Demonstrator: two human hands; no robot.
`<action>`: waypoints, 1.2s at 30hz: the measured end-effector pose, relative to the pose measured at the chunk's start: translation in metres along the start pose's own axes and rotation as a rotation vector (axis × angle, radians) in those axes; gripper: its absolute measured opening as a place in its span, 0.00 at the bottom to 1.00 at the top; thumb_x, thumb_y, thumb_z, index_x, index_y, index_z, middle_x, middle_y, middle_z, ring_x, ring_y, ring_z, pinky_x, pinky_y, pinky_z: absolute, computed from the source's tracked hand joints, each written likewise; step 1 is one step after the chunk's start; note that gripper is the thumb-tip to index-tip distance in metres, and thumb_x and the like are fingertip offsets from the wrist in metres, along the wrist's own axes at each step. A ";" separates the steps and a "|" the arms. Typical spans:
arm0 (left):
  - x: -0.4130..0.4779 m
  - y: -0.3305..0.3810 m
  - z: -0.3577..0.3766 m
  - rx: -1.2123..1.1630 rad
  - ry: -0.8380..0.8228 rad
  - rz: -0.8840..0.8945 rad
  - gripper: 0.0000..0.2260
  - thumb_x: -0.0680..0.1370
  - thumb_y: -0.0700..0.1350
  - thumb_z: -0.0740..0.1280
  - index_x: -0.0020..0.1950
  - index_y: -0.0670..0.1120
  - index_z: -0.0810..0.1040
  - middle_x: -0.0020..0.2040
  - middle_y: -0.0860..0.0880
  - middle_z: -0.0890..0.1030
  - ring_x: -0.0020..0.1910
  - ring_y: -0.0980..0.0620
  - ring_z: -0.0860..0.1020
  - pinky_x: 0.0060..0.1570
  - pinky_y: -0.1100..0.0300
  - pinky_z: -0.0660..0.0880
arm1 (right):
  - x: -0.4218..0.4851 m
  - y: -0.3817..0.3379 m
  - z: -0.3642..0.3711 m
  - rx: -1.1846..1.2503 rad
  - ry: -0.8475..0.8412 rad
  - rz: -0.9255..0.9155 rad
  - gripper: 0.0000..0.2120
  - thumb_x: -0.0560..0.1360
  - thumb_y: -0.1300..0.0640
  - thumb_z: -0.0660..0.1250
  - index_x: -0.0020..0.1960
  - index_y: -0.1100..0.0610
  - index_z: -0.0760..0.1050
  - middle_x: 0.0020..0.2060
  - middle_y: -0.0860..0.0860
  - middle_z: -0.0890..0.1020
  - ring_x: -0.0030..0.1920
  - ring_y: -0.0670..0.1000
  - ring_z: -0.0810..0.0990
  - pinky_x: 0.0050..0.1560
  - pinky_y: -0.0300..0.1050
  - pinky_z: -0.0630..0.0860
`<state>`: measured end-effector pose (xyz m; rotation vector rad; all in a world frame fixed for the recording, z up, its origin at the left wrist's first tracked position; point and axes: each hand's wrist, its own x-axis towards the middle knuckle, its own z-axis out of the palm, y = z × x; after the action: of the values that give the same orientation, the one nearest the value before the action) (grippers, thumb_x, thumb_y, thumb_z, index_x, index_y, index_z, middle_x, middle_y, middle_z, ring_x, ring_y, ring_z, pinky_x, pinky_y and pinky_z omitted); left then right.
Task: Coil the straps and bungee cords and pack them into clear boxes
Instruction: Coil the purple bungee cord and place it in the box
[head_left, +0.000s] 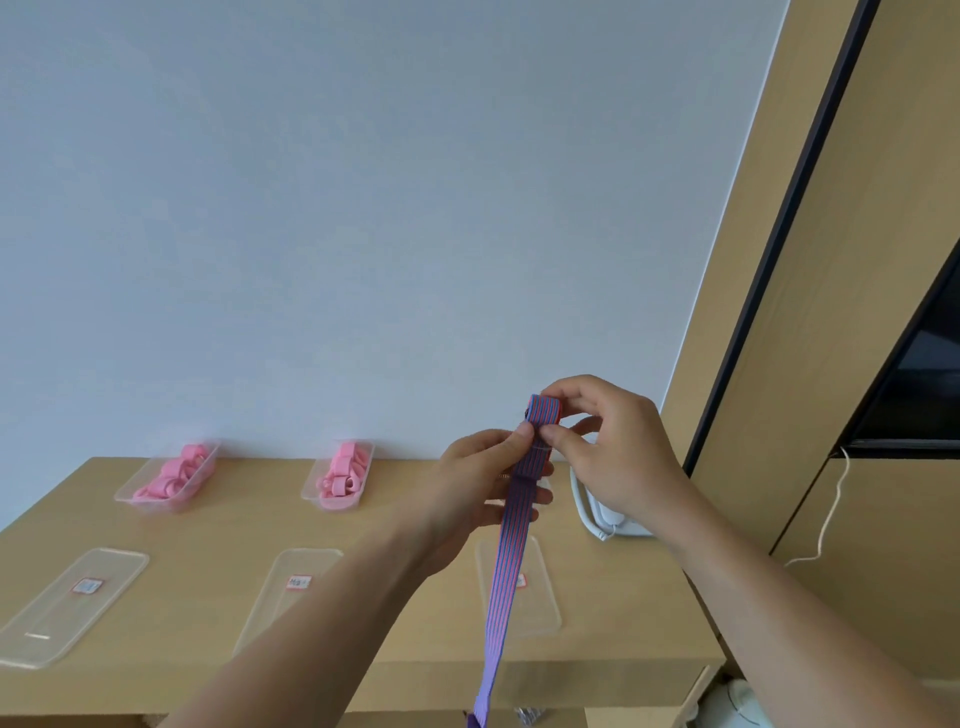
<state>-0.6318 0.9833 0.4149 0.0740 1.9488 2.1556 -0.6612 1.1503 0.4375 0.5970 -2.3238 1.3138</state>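
A flat purple strap with red stripes (506, 566) hangs in front of me, its top end folded into a small coil (544, 410). My right hand (608, 447) pinches that coil from the right. My left hand (483, 483) grips the strap just below the coil, thumb against it. The strap's long tail drops past the table's front edge and out of view. Two clear boxes (167, 475) (338, 477) at the back of the wooden table (218, 530) hold pink coiled straps.
Three clear lids with red-edged labels lie flat nearer me (72, 605) (296, 577) (540, 597). A white telephone (608, 512) sits at the table's back right, partly behind my right hand. A wooden cabinet with a white cord (831, 509) stands to the right.
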 end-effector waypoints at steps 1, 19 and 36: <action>0.000 -0.003 0.001 -0.016 -0.001 -0.019 0.22 0.83 0.58 0.64 0.63 0.40 0.80 0.58 0.37 0.84 0.50 0.42 0.85 0.59 0.38 0.81 | 0.000 -0.001 0.002 -0.031 0.027 -0.024 0.13 0.71 0.66 0.74 0.51 0.53 0.80 0.45 0.43 0.85 0.49 0.44 0.83 0.48 0.45 0.79; 0.007 -0.008 -0.012 -0.113 0.054 -0.223 0.27 0.80 0.67 0.62 0.54 0.44 0.85 0.51 0.41 0.86 0.47 0.43 0.84 0.62 0.43 0.78 | -0.044 0.018 0.036 -0.293 0.212 -0.520 0.13 0.71 0.68 0.73 0.55 0.63 0.81 0.52 0.54 0.84 0.51 0.55 0.83 0.54 0.47 0.78; 0.002 -0.015 -0.014 -0.042 0.047 -0.033 0.09 0.83 0.40 0.66 0.60 0.39 0.82 0.47 0.44 0.85 0.46 0.45 0.84 0.55 0.40 0.81 | -0.036 0.011 0.033 -0.106 0.028 0.031 0.16 0.76 0.57 0.68 0.64 0.54 0.78 0.54 0.45 0.82 0.54 0.47 0.79 0.53 0.42 0.76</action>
<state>-0.6339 0.9713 0.3981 -0.0159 1.9144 2.1952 -0.6424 1.1326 0.3944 0.5083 -2.3714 1.1957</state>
